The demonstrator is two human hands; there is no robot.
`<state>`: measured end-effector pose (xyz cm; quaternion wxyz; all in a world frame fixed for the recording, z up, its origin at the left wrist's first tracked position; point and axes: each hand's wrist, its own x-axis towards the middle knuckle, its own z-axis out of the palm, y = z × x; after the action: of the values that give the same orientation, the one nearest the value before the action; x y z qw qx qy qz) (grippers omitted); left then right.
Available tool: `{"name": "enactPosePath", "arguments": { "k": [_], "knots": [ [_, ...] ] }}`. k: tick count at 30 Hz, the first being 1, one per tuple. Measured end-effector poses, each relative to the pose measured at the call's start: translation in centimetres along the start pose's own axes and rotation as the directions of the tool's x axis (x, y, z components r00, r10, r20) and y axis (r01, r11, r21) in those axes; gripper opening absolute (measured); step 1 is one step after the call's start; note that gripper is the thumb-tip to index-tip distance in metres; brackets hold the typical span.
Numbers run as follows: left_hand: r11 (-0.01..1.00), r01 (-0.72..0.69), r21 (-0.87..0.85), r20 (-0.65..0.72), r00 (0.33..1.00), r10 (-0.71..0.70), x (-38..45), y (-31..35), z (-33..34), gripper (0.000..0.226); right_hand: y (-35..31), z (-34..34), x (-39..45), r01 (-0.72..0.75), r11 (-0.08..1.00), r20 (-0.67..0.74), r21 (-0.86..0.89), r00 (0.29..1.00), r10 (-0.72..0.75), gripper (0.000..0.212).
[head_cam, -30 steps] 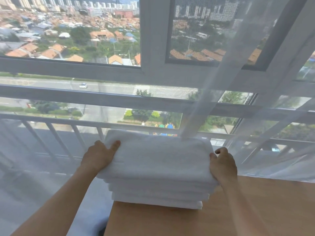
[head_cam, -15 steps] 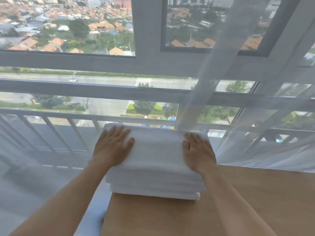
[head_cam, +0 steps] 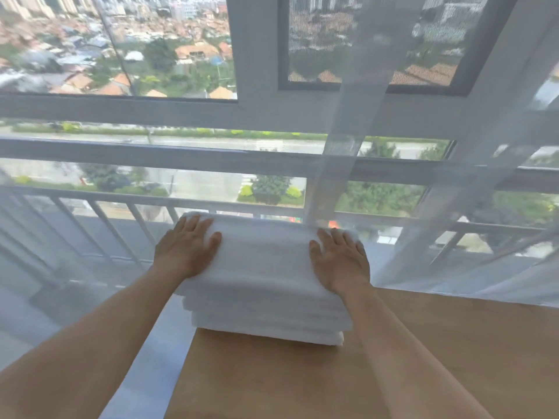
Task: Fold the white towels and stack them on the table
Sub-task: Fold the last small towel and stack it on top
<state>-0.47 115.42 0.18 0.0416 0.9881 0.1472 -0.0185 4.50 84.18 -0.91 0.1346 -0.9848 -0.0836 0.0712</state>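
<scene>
A stack of several folded white towels [head_cam: 263,285] sits at the far left corner of the wooden table [head_cam: 438,358]. My left hand [head_cam: 186,249] lies flat on the left part of the top towel, fingers spread and pointing away from me. My right hand [head_cam: 340,258] lies flat on the right part of the same towel, fingers apart too. Neither hand grips anything. The top of the stack hangs a little past the table's left edge.
A sheer white curtain [head_cam: 453,207] hangs just behind the stack and drapes over the table's far edge on the right. Behind it are a large window frame [head_cam: 257,113] and a balcony railing [head_cam: 99,204]. Left of the table is floor.
My hands went from holding the stack's left and right sides to lying flat on top of it. In the last half second they barely shifted; the camera tilted slightly.
</scene>
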Motion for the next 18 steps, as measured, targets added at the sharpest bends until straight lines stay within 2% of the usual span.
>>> {"name": "enactPosePath", "arguments": {
  "k": [2, 4, 7, 9, 14, 18],
  "knots": [
    [1.000, -0.001, 0.021, -0.012, 1.000, 0.002, -0.7, 0.5, -0.5, 0.061, 0.6, -0.9, -0.9, -0.027, 0.999, 0.016, 0.019, 1.000, 0.026, 0.059],
    [0.996, -0.088, 0.033, -0.016, 0.996, 0.089, -2.2, 2.0, -0.7, 0.061, 1.5, -1.8, -2.1, -0.046, 0.999, 0.007, 0.007, 0.999, 0.046, 0.058],
    [0.973, -0.226, -0.040, 0.035, 0.973, 0.228, -5.6, 4.7, -0.3, 0.066, 3.0, -3.0, -5.1, -0.044, 0.999, -0.040, 0.013, 0.998, 0.045, 0.055],
    [0.953, -0.289, -0.090, 0.016, 0.956, 0.292, -7.9, 6.4, 0.2, 0.069, 3.8, -3.4, -7.9, -0.036, 0.998, -0.088, 0.042, 0.995, 0.039, 0.055],
    [0.832, -0.518, -0.197, -0.021, 0.851, 0.525, -13.3, 11.1, 1.3, 0.063, 5.7, -3.8, -15.8, -0.055, 0.998, -0.140, 0.038, 0.988, 0.060, 0.054],
    [0.749, -0.564, -0.347, 0.008, 0.797, 0.604, -18.5, 16.8, 3.2, 0.057, 9.3, -3.8, -22.0, -0.143, 0.990, -0.105, -0.013, 0.984, 0.141, 0.054]
  ]
}}
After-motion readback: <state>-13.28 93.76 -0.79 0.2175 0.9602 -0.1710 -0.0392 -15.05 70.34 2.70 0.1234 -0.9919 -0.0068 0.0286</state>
